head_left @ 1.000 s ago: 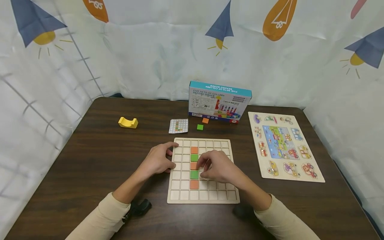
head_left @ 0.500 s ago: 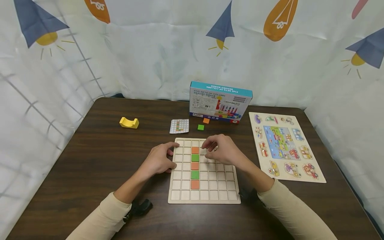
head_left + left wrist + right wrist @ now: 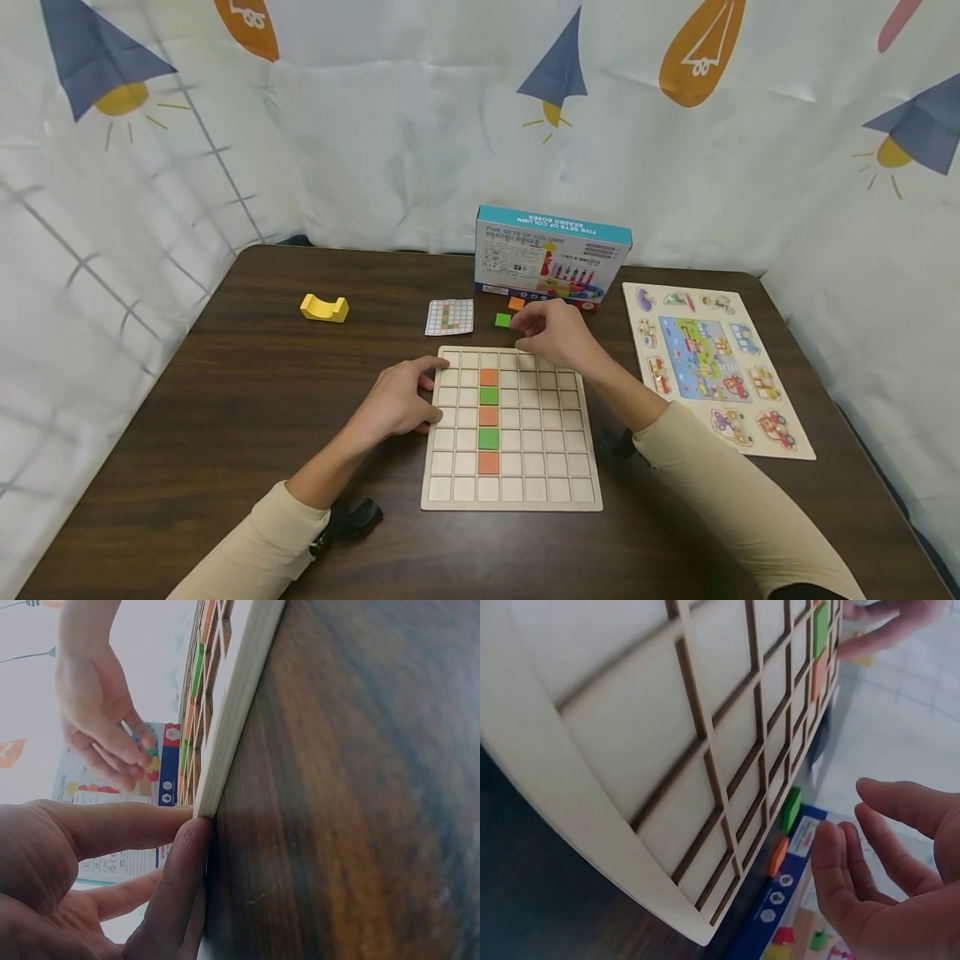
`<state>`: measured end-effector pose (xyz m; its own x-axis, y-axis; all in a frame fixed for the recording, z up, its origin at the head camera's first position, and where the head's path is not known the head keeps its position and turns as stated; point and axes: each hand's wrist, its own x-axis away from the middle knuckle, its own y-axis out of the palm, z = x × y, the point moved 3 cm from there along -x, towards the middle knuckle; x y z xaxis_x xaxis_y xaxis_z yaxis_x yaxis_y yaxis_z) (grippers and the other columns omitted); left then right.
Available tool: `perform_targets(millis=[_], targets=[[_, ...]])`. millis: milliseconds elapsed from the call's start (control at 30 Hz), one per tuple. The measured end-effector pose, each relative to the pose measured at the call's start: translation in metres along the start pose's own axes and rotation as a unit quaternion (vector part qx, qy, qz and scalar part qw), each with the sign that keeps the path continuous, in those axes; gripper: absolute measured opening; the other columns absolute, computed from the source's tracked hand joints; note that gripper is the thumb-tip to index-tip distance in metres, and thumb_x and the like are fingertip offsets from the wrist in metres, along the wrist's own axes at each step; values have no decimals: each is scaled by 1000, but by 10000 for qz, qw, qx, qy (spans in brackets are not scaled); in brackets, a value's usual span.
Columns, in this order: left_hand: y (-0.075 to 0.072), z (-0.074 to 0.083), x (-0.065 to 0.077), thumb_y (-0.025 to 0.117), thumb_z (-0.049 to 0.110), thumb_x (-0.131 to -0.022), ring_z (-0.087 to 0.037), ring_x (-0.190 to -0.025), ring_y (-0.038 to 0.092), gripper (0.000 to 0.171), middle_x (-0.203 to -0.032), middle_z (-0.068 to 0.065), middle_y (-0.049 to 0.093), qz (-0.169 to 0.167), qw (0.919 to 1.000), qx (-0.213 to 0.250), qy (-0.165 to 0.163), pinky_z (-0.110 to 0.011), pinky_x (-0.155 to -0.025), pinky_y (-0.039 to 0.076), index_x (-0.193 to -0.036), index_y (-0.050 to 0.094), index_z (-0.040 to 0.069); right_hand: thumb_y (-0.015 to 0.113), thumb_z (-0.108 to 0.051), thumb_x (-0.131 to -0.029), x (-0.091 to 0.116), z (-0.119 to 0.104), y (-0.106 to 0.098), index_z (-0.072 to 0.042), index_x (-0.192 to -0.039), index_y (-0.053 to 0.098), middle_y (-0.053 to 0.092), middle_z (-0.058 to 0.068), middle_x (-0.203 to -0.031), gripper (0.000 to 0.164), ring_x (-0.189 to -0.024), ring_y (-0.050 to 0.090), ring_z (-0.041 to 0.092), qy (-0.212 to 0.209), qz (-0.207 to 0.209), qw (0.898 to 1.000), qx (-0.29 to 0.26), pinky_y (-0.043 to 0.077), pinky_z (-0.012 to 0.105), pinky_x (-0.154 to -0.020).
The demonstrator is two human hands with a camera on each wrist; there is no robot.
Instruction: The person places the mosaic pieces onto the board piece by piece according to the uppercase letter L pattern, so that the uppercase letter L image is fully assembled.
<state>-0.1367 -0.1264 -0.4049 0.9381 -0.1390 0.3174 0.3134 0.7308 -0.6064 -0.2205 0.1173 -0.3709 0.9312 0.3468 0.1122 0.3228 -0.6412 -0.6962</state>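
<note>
A wooden grid board (image 3: 540,467) lies on the table with a column of alternating orange and green square tiles set in its cells, such as the green tile (image 3: 489,438). My left hand (image 3: 393,400) touches the board's left edge, index finger by the upper corner and thumb lower down; the left wrist view has its fingertips (image 3: 187,840) pressed at the rim. Beyond the board's far edge, my right hand (image 3: 558,333) is beside a loose green tile (image 3: 502,320). Its thumb and fingers are spread apart with nothing between them in the right wrist view. Behind is a loose orange tile (image 3: 516,303).
A printed pattern card (image 3: 449,317) lies behind the board. At the back stands a bead-set box (image 3: 551,254), close to the loose tiles. A yellow curved block (image 3: 325,308) is at the left, and a picture puzzle board (image 3: 720,425) lies at the right, partly under the right sleeve.
My right hand has moved away from the tile column, over the board's far part, to the loose green tile. My left hand has stayed at the board's edge.
</note>
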Motion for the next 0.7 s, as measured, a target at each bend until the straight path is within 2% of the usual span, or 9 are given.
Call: perform_targets(millis=[300, 700], targets=[[-1, 0, 0, 76, -7, -76, -16, -53, 68, 74, -113, -18, 61, -4, 10000, 18, 23, -30, -51, 60, -146, 59, 13, 78, -6, -88, -27, 4, 3, -6, -114, 78, 73, 12, -108, 26, -98, 68, 26, 58, 126, 9999, -37, 58, 42, -88], [0, -1, 0, 77, -7, -76, -15, -54, 68, 75, -114, -18, 61, 2, 10000, 23, 2, -30, -51, 60, -145, 59, 13, 79, -5, -89, -46, 12, 13, -9, -117, 77, 73, 10, -111, 28, -103, 67, 26, 350, 42, 9992, -167, 58, 43, -91]])
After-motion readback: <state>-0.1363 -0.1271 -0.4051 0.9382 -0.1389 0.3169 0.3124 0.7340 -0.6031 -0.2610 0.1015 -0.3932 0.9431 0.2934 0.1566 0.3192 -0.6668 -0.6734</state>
